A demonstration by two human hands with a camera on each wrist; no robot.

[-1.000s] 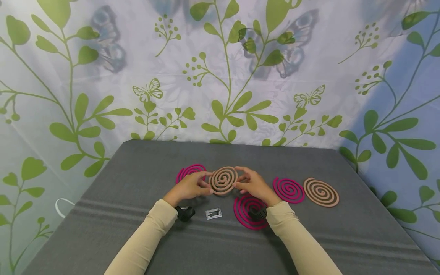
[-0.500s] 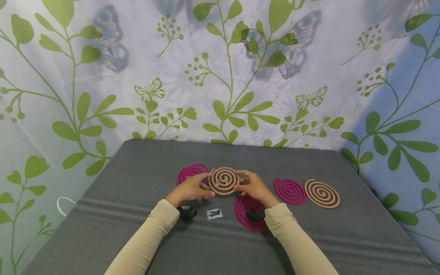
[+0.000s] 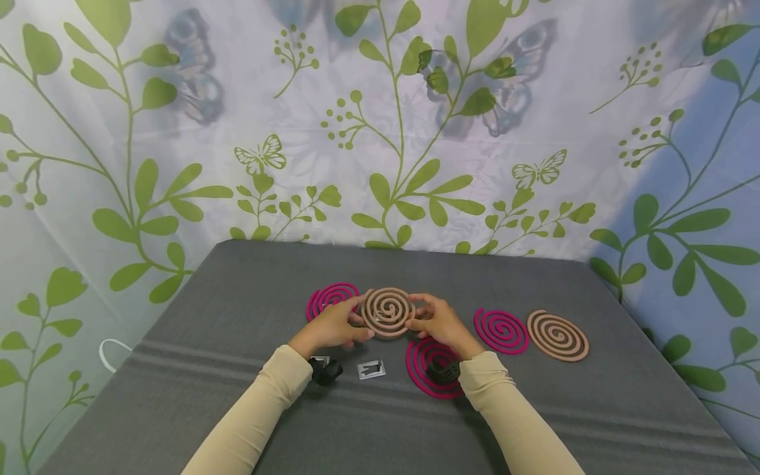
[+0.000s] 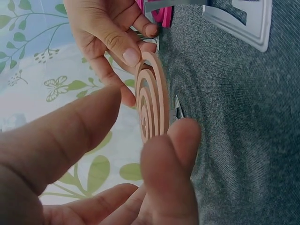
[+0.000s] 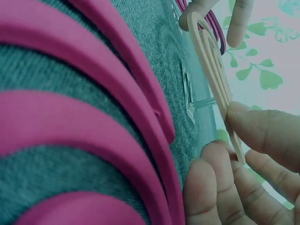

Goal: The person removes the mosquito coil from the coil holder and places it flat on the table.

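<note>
In the head view a tan mosquito coil (image 3: 388, 312) is over the middle of the table, between both hands. My right hand (image 3: 438, 321) pinches its right edge; the right wrist view shows the thumb (image 5: 262, 133) against the coil's face. My left hand (image 3: 332, 324) is at the coil's left edge with thumb and fingers spread. In the left wrist view its thumb (image 4: 79, 126) appears apart from the coil. Below the coil, a metal coil stand (image 5: 187, 93) has its prong raised towards the coil; whether they are joined is hard to see.
A pink coil (image 3: 319, 302) is behind my left hand, another pink coil (image 3: 418, 377) below my right wrist. Rightwards lie a third pink coil (image 3: 501, 331) and a tan coil (image 3: 558, 335). A flat metal stand (image 3: 371, 369) lies in front on the grey table (image 3: 380, 429).
The tan coil has tipped slightly and shifted a little right in view, its spiral facing more fully towards the head camera. My hands stay on either side of it, almost in place.
</note>
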